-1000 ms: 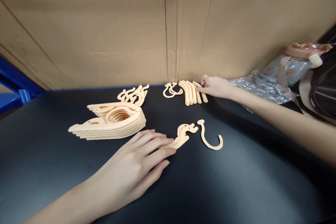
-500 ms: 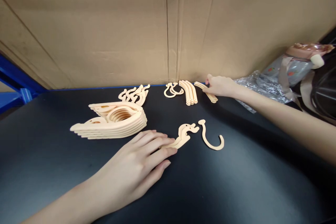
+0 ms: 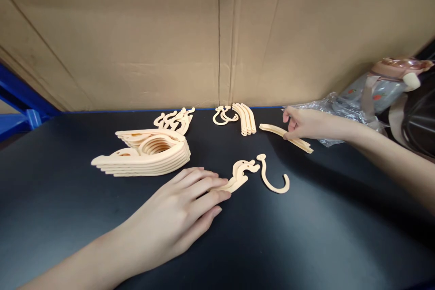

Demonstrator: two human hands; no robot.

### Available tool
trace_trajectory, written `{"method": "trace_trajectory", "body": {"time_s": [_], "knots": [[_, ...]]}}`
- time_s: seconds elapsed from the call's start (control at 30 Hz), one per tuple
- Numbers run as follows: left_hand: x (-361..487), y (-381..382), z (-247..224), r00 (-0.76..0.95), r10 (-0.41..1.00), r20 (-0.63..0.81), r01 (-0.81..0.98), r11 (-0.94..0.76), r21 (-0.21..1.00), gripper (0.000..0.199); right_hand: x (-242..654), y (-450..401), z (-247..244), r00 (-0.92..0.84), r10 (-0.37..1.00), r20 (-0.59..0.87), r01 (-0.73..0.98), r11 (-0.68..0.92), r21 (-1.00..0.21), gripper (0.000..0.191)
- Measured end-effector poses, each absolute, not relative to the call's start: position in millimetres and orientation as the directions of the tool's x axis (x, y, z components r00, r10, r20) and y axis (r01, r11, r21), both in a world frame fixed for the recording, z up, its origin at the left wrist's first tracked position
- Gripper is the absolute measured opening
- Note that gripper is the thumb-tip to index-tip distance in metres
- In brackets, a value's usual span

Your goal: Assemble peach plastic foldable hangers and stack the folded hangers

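Observation:
My left hand (image 3: pixel 185 206) lies palm down on the table with its fingers stretched out. Its fingertips rest on two overlapping cream plastic hanger arms (image 3: pixel 239 174), whose near ends they cover. Between thumb and finger, my right hand (image 3: pixel 299 122) pinches a slightly curved cream plastic strip (image 3: pixel 273 130), which slants down to the right. A loose cream hanger hook (image 3: pixel 273 186) lies just right of the hanger arms.
On the left sits a stack of folded cream hangers (image 3: pixel 146 158), with more hook pieces (image 3: pixel 175 119) behind. Further hooks (image 3: pixel 224 115) and several curved strips (image 3: pixel 245 118) lie at the back, before a cardboard wall (image 3: pixel 163 36). Plastic wrap (image 3: pixel 329 104) and a bottle (image 3: pixel 387 81) stand right.
My right hand has moved right and slightly nearer, bringing the curved strip away from the strips at the back. My left hand has stayed on the hanger arms.

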State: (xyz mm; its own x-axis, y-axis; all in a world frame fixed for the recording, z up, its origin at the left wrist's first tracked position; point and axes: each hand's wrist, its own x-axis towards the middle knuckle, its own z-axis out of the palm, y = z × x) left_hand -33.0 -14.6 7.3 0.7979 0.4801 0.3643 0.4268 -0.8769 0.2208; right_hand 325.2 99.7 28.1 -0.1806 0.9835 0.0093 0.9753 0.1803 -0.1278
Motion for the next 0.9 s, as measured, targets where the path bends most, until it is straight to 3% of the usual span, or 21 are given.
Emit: {"method": "trace_trajectory", "body": {"time_s": [0.13,0.23,0.47,0.67,0.9], "knots": [[-32,-16,7,0.808,0.472,0.353,0.413,-0.881,0.23,0.028,314,76,33,-0.269,0.951,-0.153,0.952,0.238,-0.194,0.035],[-31,-18,7,0.818,0.458,0.349,0.397,-0.887,0.235,0.028,295,59,38,-0.355,0.921,-0.162,0.925,0.32,-0.204,0.032],[-32,-20,10,0.839,0.407,0.361,0.34,-0.91,0.236,0.029,255,32,43,-0.545,0.836,-0.065,0.831,0.528,-0.179,0.022],[-34,-21,13,0.847,0.377,0.375,0.297,-0.921,0.253,0.029,242,25,43,-0.682,0.729,0.054,0.727,0.684,-0.056,0.017],[-33,-21,14,0.857,0.341,0.385,0.244,-0.928,0.28,0.03,241,42,38,-0.753,0.647,0.122,0.638,0.762,-0.107,0.015]]}}
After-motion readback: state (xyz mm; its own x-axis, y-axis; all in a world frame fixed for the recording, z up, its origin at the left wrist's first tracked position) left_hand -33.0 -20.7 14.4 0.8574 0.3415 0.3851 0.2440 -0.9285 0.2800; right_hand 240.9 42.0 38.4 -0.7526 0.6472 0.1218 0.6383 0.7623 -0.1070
